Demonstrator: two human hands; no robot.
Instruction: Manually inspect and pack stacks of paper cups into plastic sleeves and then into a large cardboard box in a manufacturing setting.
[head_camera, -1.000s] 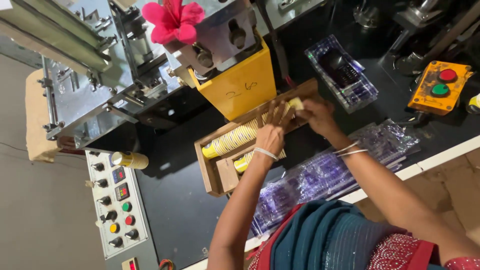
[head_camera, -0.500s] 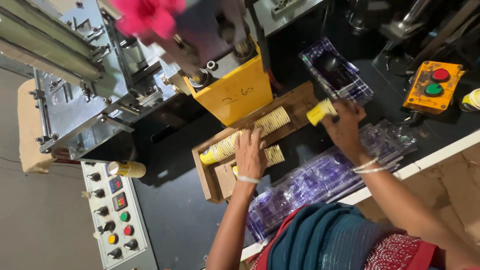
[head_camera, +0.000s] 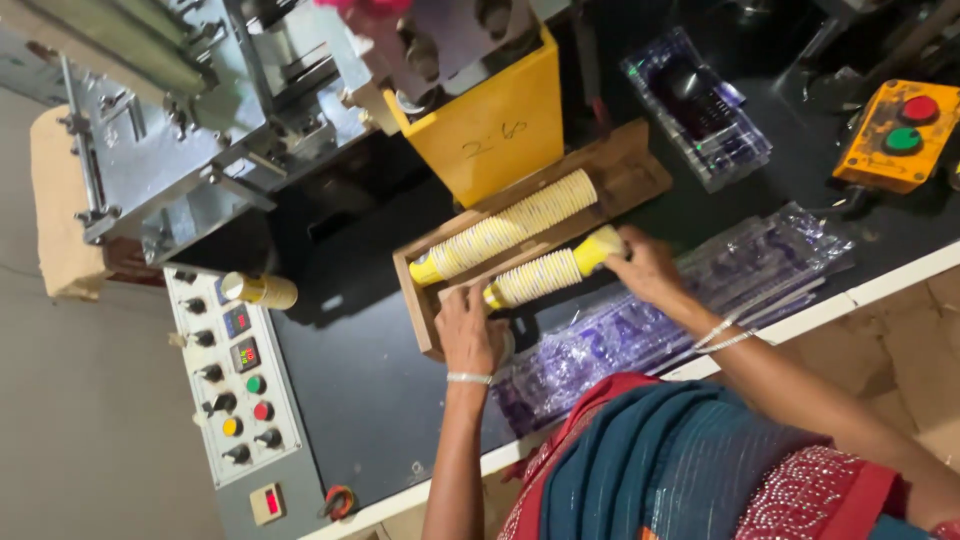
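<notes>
grip: right hand (head_camera: 648, 268) pinches yellow end of long nested stack of cream paper cups (head_camera: 545, 277); left hand (head_camera: 468, 330) cups its opposite end | axis: stack lies level between both hands, slanting, parallel to second cup stack (head_camera: 505, 230) | place: just over front rail of wooden tray (head_camera: 640, 170), beside clear plastic sleeves (head_camera: 620, 335)

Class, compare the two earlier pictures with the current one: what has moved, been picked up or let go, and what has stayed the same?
The right hand and left hand now grip a second stack of paper cups between them, lying beside the wooden tray; before, the right held only a short stack. The first cup stack stays in the tray; the plastic sleeves and yellow chute are unchanged.
</notes>
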